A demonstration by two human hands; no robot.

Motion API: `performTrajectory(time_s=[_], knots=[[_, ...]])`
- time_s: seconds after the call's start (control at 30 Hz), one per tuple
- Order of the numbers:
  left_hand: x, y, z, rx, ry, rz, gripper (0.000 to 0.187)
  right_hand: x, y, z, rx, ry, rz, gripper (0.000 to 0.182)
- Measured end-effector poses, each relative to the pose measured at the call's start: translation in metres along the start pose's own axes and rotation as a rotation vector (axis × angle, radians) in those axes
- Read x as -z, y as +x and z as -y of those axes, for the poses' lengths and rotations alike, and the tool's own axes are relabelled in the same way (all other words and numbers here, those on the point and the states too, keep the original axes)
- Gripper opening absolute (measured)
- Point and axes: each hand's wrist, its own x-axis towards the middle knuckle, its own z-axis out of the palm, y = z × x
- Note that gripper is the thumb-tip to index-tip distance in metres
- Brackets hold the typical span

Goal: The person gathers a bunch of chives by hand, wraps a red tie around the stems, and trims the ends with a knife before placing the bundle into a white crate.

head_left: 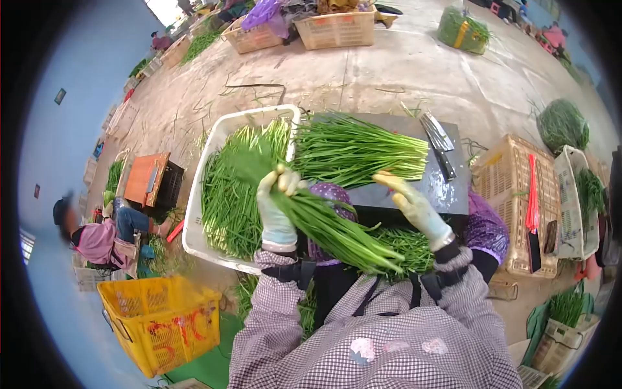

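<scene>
- We are closing our left hand (276, 209), gloved, in a full grip around a bunch of green stalks (324, 223), holding it near the bunch's leafy end.
- The bunch is slanting down from the hand to its cut ends low in front of our chest, just off the near edge of the dark surface (440, 188).
- Our right hand (414, 204), gloved too, is hovering open with fingers spread and gripping nothing; it is sitting over the near edge of the surface, apart from the bunch.
- A second pile of stalks (356, 152) is lying across the left half of the surface, tips pointing right.
- A knife (439, 146) is resting near the far right corner of the surface.
- A white tray (214, 139) full of loose stalks is sitting against the surface's left edge.
- More stalks (408, 249) are lying below the near edge, by our lap.
- A tan basket (512, 194) is standing just off the right edge.
- A yellow crate (162, 321) is sitting on the floor at lower left.
- Another person (103, 236) is crouching on the floor far left, well apart from us.
</scene>
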Motion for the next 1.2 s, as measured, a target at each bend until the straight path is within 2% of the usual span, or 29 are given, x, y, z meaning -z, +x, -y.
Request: performTrajectory(time_s=[0.03, 0.1, 0.13, 0.17, 0.23, 0.3, 0.33, 0.37, 0.43, 0.47, 0.5, 0.57, 0.6, 0.63, 0.7, 0.73, 0.77, 0.8, 0.83, 0.9, 0.97, 1.03, 1.1, 1.17, 1.2], knots=[[-0.023, 0.004, 0.013, 0.010, 0.093, -0.041, 0.016, -0.014, 0.009, -0.014, 0.092, 0.184, 0.060, 0.054], [-0.050, 0.018, 0.035, 0.174, 0.039, 0.115, 0.020, -0.041, 0.016, -0.033, 0.026, 0.311, 0.134, 0.067], [-0.060, 0.024, 0.045, 0.185, 0.065, 0.134, 0.021, -0.045, 0.015, -0.029, -0.001, 0.536, 0.197, 0.080], [-0.068, 0.031, 0.054, 0.194, 0.091, 0.156, 0.023, -0.061, 0.005, -0.048, -0.154, 0.879, 0.295, 0.092], [-0.075, 0.049, 0.064, 0.203, 0.059, 0.192, 0.022, -0.051, -0.025, -0.051, -0.425, 1.219, 0.418, 0.103], [-0.080, 0.063, 0.071, 0.096, 0.278, -0.020, 0.020, -0.035, -0.047, -0.005, -0.341, 1.516, 0.474, 0.103], [-0.066, 0.073, 0.075, 0.075, 0.314, -0.065, 0.019, -0.035, -0.063, -0.013, -0.441, 1.628, 0.424, 0.106], [-0.052, 0.080, 0.081, 0.080, 0.312, -0.055, 0.019, -0.024, -0.074, -0.016, -0.366, 1.498, 0.461, 0.112], [-0.028, 0.087, 0.095, 0.044, 0.328, -0.214, 0.019, -0.016, -0.090, -0.015, -0.331, 1.396, 0.487, 0.112], [-0.025, 0.086, 0.105, 0.042, 0.293, -0.223, 0.019, -0.020, -0.096, -0.025, -0.336, 1.371, 0.497, 0.107], [-0.020, 0.083, 0.116, 0.039, 0.257, -0.234, 0.019, -0.025, -0.104, -0.016, -0.422, 1.357, 0.393, 0.086], [-0.002, 0.083, 0.131, 0.095, 0.166, -0.147, 0.026, -0.019, -0.121, -0.027, -0.717, 1.080, 0.468, 0.066], [-0.002, 0.086, 0.130, 0.161, 0.202, -0.132, 0.033, -0.013, -0.114, 0.015, -0.698, 1.090, 0.255, 0.052], [0.000, 0.089, 0.128, 0.222, 0.239, -0.119, 0.041, 0.007, -0.117, 0.025, -0.711, 1.194, 0.233, 0.052], [-0.016, 0.084, 0.124, 0.286, 0.302, -0.146, 0.059, 0.047, -0.133, 0.019, -0.649, 1.139, 0.198, 0.049], [-0.010, 0.082, 0.124, 0.283, 0.292, -0.148, 0.059, 0.062, -0.139, 0.010, -0.730, 1.070, 0.135, 0.043], [-0.002, 0.083, 0.123, 0.279, 0.369, -0.266, 0.060, 0.077, -0.141, 0.002, -0.804, 0.992, 0.072, 0.038], [0.004, 0.084, 0.121, 0.271, 0.443, -0.382, 0.061, 0.092, -0.141, 0.008, -0.792, 0.961, 0.059, 0.041], [0.010, 0.079, 0.122, 0.263, 0.427, -0.377, 0.061, 0.105, -0.142, 0.020, -0.750, 0.935, 0.058, 0.046], [0.025, 0.047, 0.130, 0.104, 0.606, -0.340, 0.060, 0.122, -0.145, 0.032, -0.790, 0.934, 0.007, 0.052], [0.024, 0.018, 0.157, -0.010, 0.716, -0.368, 0.051, 0.127, -0.149, 0.032, -0.777, 0.868, -0.033, 0.056], [0.075, -0.020, 0.197, 0.206, 0.896, 0.117, 0.049, 0.126, -0.148, 0.034, -0.741, 0.960, -0.054, 0.058], [-0.021, -0.025, 0.207, 0.984, 0.911, 0.375, 0.053, 0.119, -0.150, 0.028, -0.704, 0.955, -0.028, 0.059], [-0.046, -0.050, 0.227, 0.765, 0.544, 0.471, 0.055, 0.104, -0.142, 0.028, -0.641, 1.011, 0.058, 0.054], [-0.050, -0.047, 0.236, 0.759, 0.546, 0.468, 0.055, 0.092, -0.143, 0.024, -0.660, 1.027, 0.106, 0.056]])
